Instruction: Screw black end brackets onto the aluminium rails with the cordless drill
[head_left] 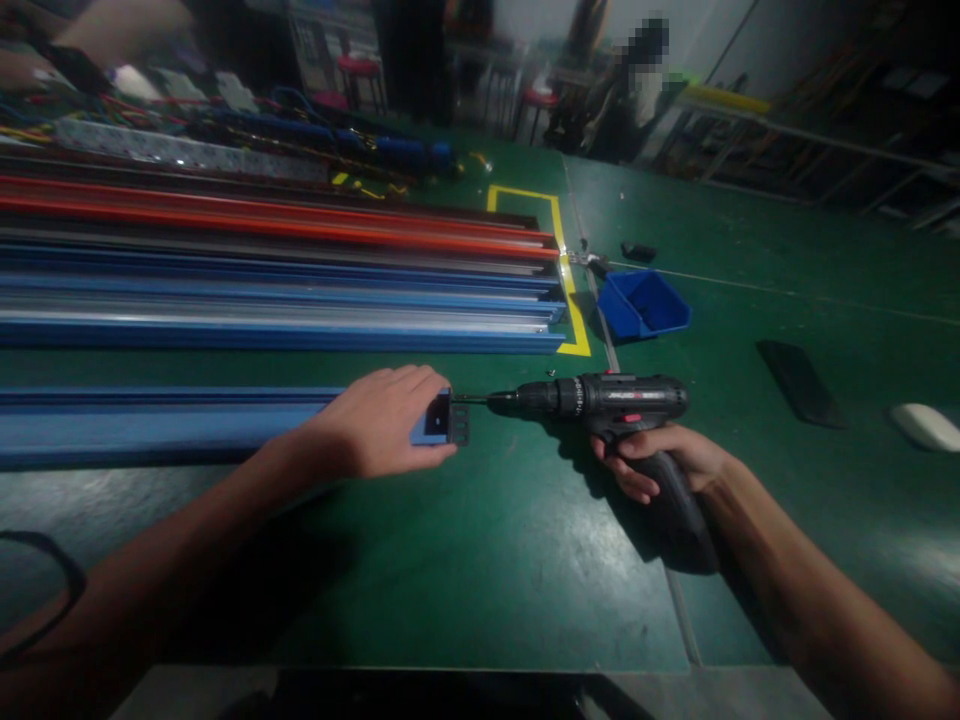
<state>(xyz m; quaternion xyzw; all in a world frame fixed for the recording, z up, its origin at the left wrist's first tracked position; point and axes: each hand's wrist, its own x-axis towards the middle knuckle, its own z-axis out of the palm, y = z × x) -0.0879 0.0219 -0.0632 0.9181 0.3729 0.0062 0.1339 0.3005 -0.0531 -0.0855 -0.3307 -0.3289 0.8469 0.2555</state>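
A long blue rail (150,425) lies on the green table (487,560) with a dark end cap (450,420) at its right end. My left hand (379,420) is closed over that end of the rail, fingers wrapped across its top. My right hand (660,460) grips the handle of a black cordless drill (600,400). The drill points left and its bit tip meets the end cap.
Several long blue, grey and red rails (300,290) lie stacked behind. A blue plastic bin (645,305) sits at the back right by yellow floor tape (570,290). A black flat pad (799,380) and a white object (930,425) lie to the right. A person sits far back.
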